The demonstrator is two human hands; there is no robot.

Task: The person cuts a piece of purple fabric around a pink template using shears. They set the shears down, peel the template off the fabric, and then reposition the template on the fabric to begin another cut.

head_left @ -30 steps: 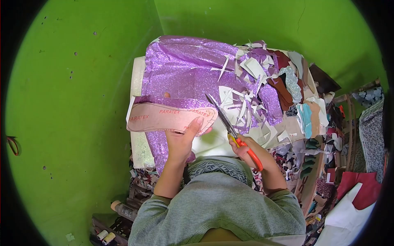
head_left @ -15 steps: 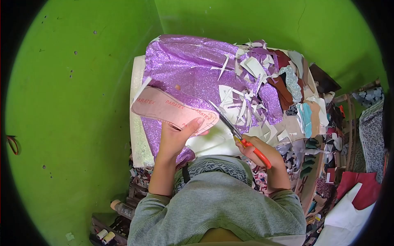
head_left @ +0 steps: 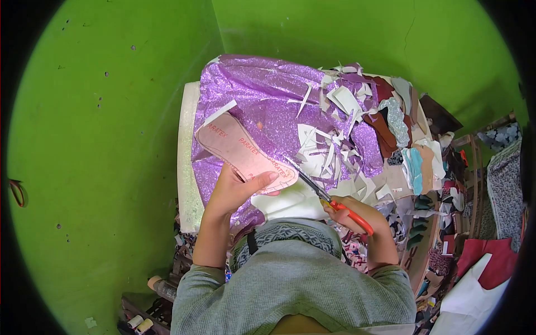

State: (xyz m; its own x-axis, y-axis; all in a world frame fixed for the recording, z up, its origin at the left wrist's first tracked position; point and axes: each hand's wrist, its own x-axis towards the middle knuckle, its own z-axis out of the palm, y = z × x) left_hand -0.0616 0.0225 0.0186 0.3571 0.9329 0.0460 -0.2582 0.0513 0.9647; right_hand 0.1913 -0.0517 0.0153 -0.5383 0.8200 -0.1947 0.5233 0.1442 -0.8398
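My left hand (head_left: 241,187) grips a pinkish insole (head_left: 245,149) printed with red PARATEX lettering, thumb on top near its narrower end. A curved outline is drawn along the insole's edge, and a white strip (head_left: 220,113) sticks out at its far end. In my right hand (head_left: 353,215) are scissors (head_left: 357,218) with orange-red handles. Their blades point up and left and lie against the insole's right edge; whether they are parted is hard to tell. Under the insole spreads glittery purple fabric (head_left: 279,72).
White and purple offcuts (head_left: 324,151) lie on the right of the table. Brown, silver and turquoise cut pieces (head_left: 413,167) sit farther right. A red piece of material (head_left: 486,257) and shelving stand at the right; a green wall (head_left: 111,139) rises on the left.
The insole has turned clockwise, its far end swinging up and right. My left hand and the scissors have shifted slightly down in view, with the blades still beside the insole's edge.
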